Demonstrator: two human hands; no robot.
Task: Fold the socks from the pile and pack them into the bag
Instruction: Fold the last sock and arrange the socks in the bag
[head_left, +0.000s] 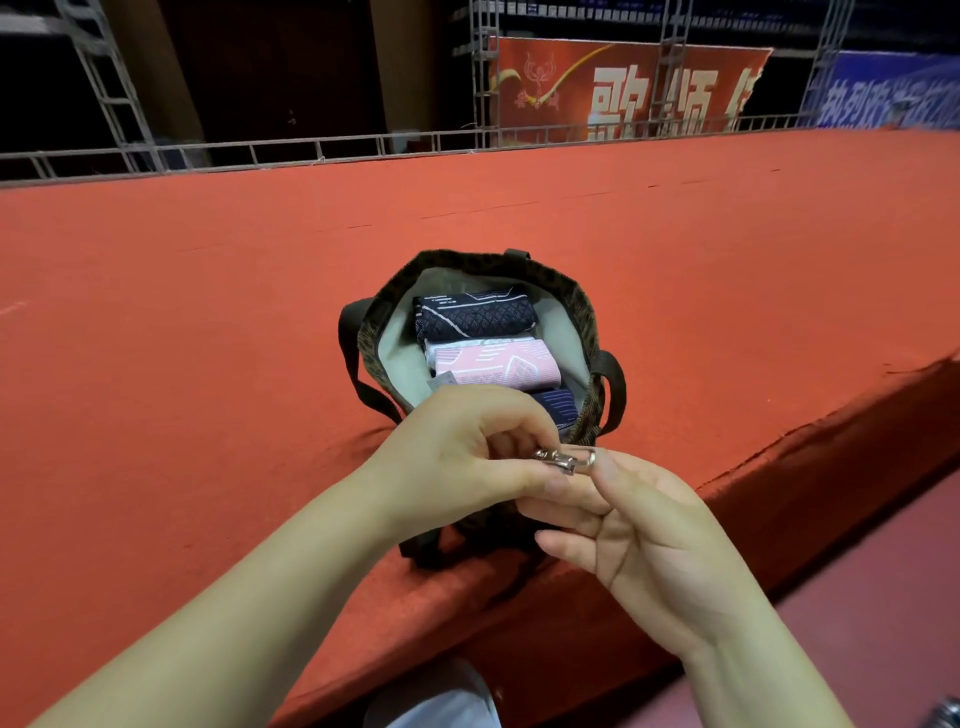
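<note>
The one camera sat on my head, looking forward and down from close above my hands, wide-angled so straight lines bowed. My forearms entered from 6 o'clock. The bag (483, 332) stood at frame centre, the red surface (208, 312) ran off toward 12 o'clock, and the metal truss (670, 67) and red banner (623, 88) stood far behind.

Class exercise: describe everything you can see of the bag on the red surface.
The bag is a small, dark patterned fabric tote with a pale lining and dark strap handles. It stands upright and open on the red carpeted platform, near its front edge. Inside lie folded socks, two dark navy and one pink. Both hands pinch a silver metal clasp over its near rim.
</note>
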